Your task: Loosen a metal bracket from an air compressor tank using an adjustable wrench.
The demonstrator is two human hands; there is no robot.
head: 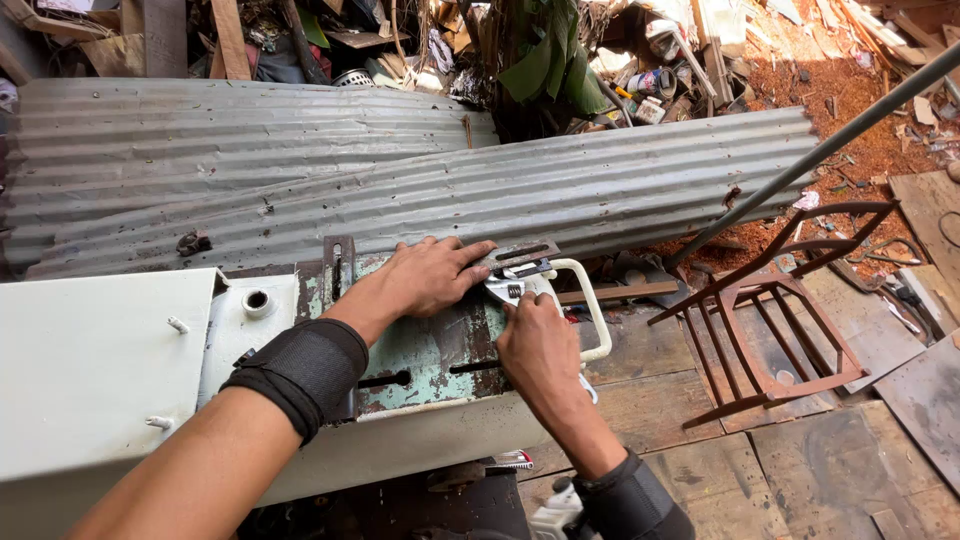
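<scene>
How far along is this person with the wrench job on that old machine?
Done: the adjustable wrench already sits at a fitting near the white handle on the worn green plate. In hand: the right hand grips the wrench while the left hand presses flat on the plate beside it. Left: whether the fitting is tight or loose cannot be seen, so the turning looks unfinished.

1. One view only, from the person's head, tilted down and forward over both forearms.
2. It sits close above the pale green machine top (pixel 430 350), hands at centre frame.
3. Further ahead it takes in corrugated metal sheets (pixel 420 180), then scrap piled along the top edge.
</scene>
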